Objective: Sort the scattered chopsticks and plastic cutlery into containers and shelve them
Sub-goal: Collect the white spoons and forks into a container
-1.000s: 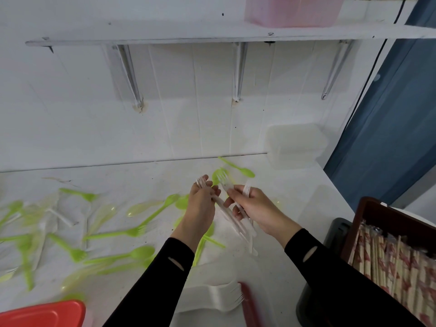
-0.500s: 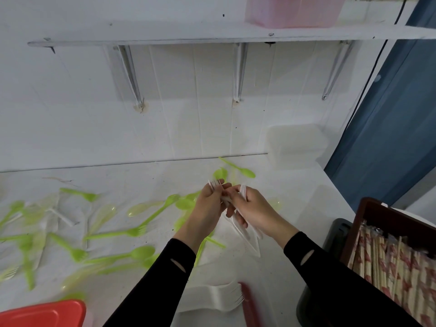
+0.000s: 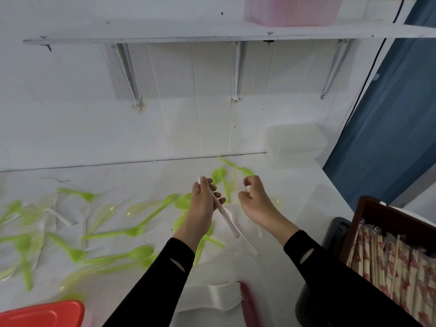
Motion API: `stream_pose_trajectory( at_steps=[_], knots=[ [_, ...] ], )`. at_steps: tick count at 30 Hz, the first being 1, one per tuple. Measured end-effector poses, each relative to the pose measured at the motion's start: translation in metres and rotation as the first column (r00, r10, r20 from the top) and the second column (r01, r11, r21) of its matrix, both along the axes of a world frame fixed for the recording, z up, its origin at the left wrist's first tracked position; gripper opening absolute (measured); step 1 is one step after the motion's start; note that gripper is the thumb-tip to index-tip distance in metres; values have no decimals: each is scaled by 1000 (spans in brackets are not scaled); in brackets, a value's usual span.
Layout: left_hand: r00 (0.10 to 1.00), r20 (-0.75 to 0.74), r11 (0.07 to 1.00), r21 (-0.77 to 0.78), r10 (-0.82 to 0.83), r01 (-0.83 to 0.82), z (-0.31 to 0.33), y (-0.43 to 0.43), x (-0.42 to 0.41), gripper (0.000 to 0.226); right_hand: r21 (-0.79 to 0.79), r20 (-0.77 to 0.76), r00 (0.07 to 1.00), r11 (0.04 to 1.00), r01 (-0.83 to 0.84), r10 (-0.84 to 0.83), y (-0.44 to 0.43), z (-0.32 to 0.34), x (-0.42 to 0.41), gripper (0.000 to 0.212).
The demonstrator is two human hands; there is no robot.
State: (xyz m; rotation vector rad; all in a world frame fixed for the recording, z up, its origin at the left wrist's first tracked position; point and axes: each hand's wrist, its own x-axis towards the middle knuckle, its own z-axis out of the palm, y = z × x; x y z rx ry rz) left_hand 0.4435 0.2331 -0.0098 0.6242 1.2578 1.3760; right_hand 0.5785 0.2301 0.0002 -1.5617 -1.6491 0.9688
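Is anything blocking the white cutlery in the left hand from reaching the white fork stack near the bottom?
Nothing visible does. The left hand holds the white cutlery above the counter; only flat green pieces lie between it and the white fork stack.

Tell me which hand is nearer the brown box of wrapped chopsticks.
Right. The right hand hovers left of the brown box; the left hand, gripping white cutlery, is farther left again.

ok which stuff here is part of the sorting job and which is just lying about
Job: white cutlery in left hand, green spoons and forks, stacked white forks, wrapped chopsticks, red container, shelf.
Lying about: blue curtain, shelf brackets.
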Motion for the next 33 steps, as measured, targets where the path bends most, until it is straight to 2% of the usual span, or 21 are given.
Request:
stream_pose_trajectory(
  at_steps=[2, 5, 7, 9, 11, 13, 14, 16, 18, 20, 21, 26, 28, 30, 33],
  knots=[
    [998, 7, 997, -37, -62, 62, 1, -1, 0, 40, 128, 54, 997, 990, -65, 58, 0, -4, -2, 25],
    [972, 25, 972, -20, -233, 234, 2, -4, 2, 57, 304, 76, 989, 941, -145, 128, -2, -8, -7, 26],
    [959, 29, 960, 20, -280, 280, 1, -5, 3, 46, 330, 132, 971, 915, -232, 199, -4, -12, -8, 23],
    [981, -19, 981, 17, -193, 193, 0, -4, 3, 28, 277, 134, 956, 917, -288, 260, -6, -13, -9, 22],
    [999, -42, 1000, 8, -7, 8, -1, -1, 0, 15, 236, 67, 967, 938, -254, 245, -5, -11, -9, 26],
    [982, 45, 983, 20, 183, -184, 1, 2, -6, 14, 203, 58, 986, 965, -167, 159, -2, -11, -7, 27],
    [964, 90, 967, 21, 250, -253, 2, 3, -10, 14, 162, 132, 982, 975, -153, 132, 1, -13, -5, 26],
    [943, 111, 948, 22, 314, -319, 4, 4, -13, 15, -8, 369, 909, 978, -208, 196, 4, -25, 2, 26],
    [942, 88, 944, 37, 323, -327, 4, 3, -12, 18, -259, 572, 721, 920, -294, 391, 3, -39, 5, 30],
    [949, 41, 947, 60, 312, -314, 5, 2, -11, 18, -427, 624, 560, 838, -340, 545, -1, -49, 2, 36],
    [954, 32, 952, 64, 299, -300, 4, 2, -10, 18, -455, 620, 538, 820, -346, 571, -3, -50, 0, 39],
    [968, 104, 972, -79, 228, -220, 9, 5, -11, 15, -425, 619, 560, 835, -350, 550, -4, -47, -7, 41],
    [967, 142, 974, -113, 212, -196, 9, 6, -11, 15, -406, 609, 600, 854, -326, 518, 0, -48, -7, 43],
    [974, 112, 976, -118, 197, -184, 6, 7, -11, 16, -320, 570, 707, 906, -278, 418, 6, -47, -5, 43],
    [989, 76, 987, -115, 125, -116, 2, 5, -7, 20, -12, 410, 892, 979, -204, 191, 12, -36, -1, 33]
  ],
)
